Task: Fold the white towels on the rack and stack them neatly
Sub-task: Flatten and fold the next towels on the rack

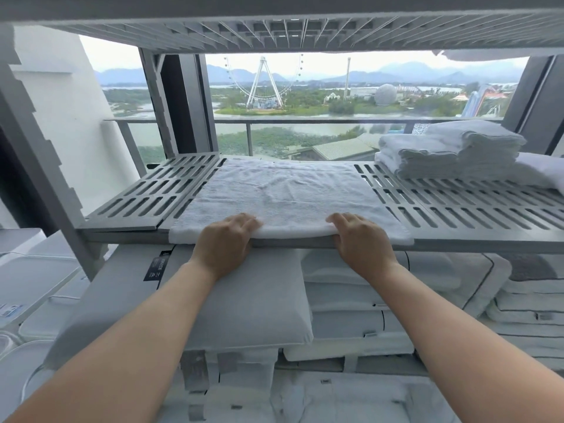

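White towel flat on slotted shelf; left hand, right hand each grasping its near edge; folded towel stack right.

**Layout: towel in the middle, folded stack at right rear**

The towel lies flat on the shelf, its near edge at the front lip. The left hand and right hand grip that edge, apart. A pillow lies below the shelf.

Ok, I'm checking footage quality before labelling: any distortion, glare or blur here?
Head view: wide-angle distortion bows the rack shelf and tilts its posts; window daylight is soft and even, without glare; the towel, left hand and right hand look sharp.
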{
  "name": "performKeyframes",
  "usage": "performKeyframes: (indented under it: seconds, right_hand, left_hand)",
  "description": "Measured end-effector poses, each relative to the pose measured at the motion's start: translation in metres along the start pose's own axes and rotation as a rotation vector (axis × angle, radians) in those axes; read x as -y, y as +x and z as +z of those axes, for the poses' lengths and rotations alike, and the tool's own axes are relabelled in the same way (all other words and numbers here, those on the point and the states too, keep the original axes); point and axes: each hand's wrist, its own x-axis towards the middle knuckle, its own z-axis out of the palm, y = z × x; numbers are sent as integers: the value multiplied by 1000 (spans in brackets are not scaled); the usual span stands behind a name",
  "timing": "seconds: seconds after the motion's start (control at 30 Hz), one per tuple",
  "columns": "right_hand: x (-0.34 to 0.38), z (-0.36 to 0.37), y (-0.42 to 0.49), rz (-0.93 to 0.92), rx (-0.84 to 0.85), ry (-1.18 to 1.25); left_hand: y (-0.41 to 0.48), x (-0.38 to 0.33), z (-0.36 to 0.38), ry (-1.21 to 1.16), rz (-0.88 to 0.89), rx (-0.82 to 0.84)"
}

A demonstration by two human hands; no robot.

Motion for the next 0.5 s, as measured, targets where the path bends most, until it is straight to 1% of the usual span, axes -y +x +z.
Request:
performKeyframes:
  seconds: [0.13,0.23,0.4,0.5]
  right_hand:
    - [-3,-9,5,79,-105,-3]
    - [-5,-16,14,129,-179,-52]
    - [-4,-19,40,215,-161,-125]
    - [-5,-12,55,255,-162,-167]
  left_hand:
    - [4,12,-15,-5,-101,-109]
    - [14,20,-21,51,-151,-144]
    - [38,28,-24,69,-225,-122]
    - [54,38,-20,82,-224,-105]
